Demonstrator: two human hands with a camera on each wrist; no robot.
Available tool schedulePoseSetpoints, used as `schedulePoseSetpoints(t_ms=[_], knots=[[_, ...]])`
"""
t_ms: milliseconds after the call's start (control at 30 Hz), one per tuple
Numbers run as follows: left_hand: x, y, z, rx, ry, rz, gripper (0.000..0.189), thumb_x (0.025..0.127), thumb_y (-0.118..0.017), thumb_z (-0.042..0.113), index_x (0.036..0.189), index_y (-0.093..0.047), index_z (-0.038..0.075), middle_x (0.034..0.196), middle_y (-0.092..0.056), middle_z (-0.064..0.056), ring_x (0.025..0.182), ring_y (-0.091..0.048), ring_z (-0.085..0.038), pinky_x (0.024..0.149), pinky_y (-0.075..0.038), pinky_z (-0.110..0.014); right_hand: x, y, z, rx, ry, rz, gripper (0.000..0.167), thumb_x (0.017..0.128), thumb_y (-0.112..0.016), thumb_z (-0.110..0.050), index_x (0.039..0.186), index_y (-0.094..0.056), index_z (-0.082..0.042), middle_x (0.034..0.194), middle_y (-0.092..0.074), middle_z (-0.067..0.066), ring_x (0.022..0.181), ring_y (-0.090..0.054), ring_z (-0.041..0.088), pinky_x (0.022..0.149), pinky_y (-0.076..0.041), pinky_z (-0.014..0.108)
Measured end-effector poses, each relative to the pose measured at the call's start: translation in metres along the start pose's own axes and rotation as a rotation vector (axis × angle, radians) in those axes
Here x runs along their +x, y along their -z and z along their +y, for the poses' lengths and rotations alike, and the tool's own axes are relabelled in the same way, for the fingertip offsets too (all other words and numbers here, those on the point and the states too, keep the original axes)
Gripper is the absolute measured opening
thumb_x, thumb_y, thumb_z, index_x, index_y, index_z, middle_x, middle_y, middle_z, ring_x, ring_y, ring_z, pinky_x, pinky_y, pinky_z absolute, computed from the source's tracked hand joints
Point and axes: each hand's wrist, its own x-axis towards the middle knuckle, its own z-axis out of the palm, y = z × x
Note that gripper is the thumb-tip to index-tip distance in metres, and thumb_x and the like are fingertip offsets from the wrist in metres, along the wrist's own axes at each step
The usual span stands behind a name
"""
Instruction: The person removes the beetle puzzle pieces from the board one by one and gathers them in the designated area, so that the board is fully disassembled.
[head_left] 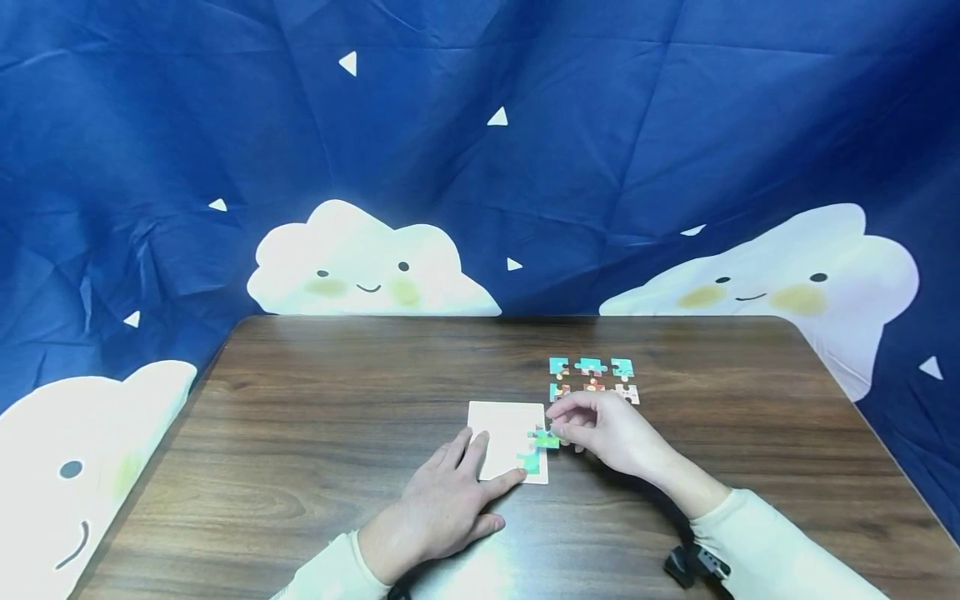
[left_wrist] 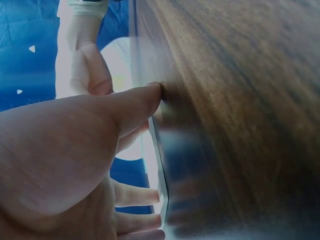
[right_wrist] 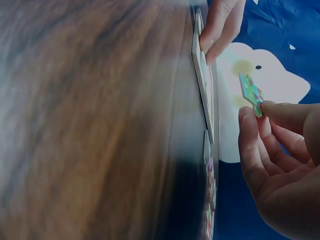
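Note:
A white square puzzle board lies on the table, with a green-blue jigsaw piece in its near right corner. My left hand rests across the board's left and near edges, fingers spread, one fingertip at that corner piece. Between thumb and fingertips, my right hand pinches a green jigsaw piece by one end. In the right wrist view the held piece is tilted and raised above the board. The left wrist view shows the thumb stretched toward the tabletop.
Beyond my right hand, several loose jigsaw pieces lie in rows on the brown wooden table. More pieces show low beside the board in the right wrist view. A blue cloth with clouds hangs behind the table.

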Motion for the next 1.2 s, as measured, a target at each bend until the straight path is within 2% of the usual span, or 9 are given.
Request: schedulePoseSetpoints(t_ms=[167, 367, 733, 933, 1200], knots=[[0.000, -0.001, 0.000, 0.004, -0.003, 0.012, 0.061, 0.102, -0.062, 0.062, 0.160, -0.046, 0.052, 0.163, -0.045, -0.019, 0.151, -0.049, -0.041, 0.119, -0.049, -0.048, -0.002, 0.007, 0.005, -0.013, -0.017, 0.027, 0.012, 0.100, -0.076, -0.012, 0.109, -0.079, -0.007, 0.084, -0.076, 0.004, 0.070, -0.070, 0.021, 0.057, -0.053, 0.027], [-0.001, -0.002, 0.000, -0.001, -0.007, 0.022, 0.061, 0.101, -0.062, 0.062, 0.160, -0.047, 0.051, 0.162, -0.045, -0.019, 0.150, -0.050, -0.042, 0.118, -0.050, -0.048, -0.006, 0.014, 0.015, -0.004, 0.000, 0.056, 0.010, 0.100, -0.076, -0.013, 0.107, -0.082, -0.008, 0.097, -0.081, 0.006, 0.070, -0.073, 0.020, 0.064, -0.059, 0.030], [-0.001, -0.001, 0.000, -0.011, -0.004, 0.012, 0.061, 0.103, -0.061, 0.062, 0.161, -0.045, 0.051, 0.163, -0.044, -0.019, 0.152, -0.048, -0.041, 0.119, -0.049, -0.048, -0.012, 0.027, 0.027, -0.083, -0.055, 0.103, 0.010, 0.099, -0.076, -0.009, 0.107, -0.081, -0.009, 0.089, -0.077, 0.003, 0.070, -0.069, 0.015, 0.062, -0.056, 0.027], [-0.001, -0.001, 0.000, -0.007, -0.003, 0.011, 0.061, 0.103, -0.061, 0.062, 0.161, -0.045, 0.051, 0.163, -0.043, -0.019, 0.152, -0.048, -0.041, 0.119, -0.049, -0.047, -0.013, 0.031, 0.033, -0.190, -0.055, 0.156, 0.008, 0.098, -0.078, -0.011, 0.104, -0.083, -0.013, 0.093, -0.076, 0.000, 0.079, -0.061, 0.011, 0.068, -0.051, 0.024], [0.000, -0.001, -0.001, -0.014, -0.004, -0.002, 0.061, 0.103, -0.060, 0.062, 0.161, -0.044, 0.052, 0.164, -0.043, -0.019, 0.152, -0.048, -0.042, 0.120, -0.048, -0.047, -0.011, 0.035, 0.040, -0.218, -0.079, 0.160, 0.008, 0.098, -0.078, -0.010, 0.103, -0.083, -0.010, 0.097, -0.077, 0.003, 0.085, -0.062, 0.014, 0.070, -0.050, 0.025]])
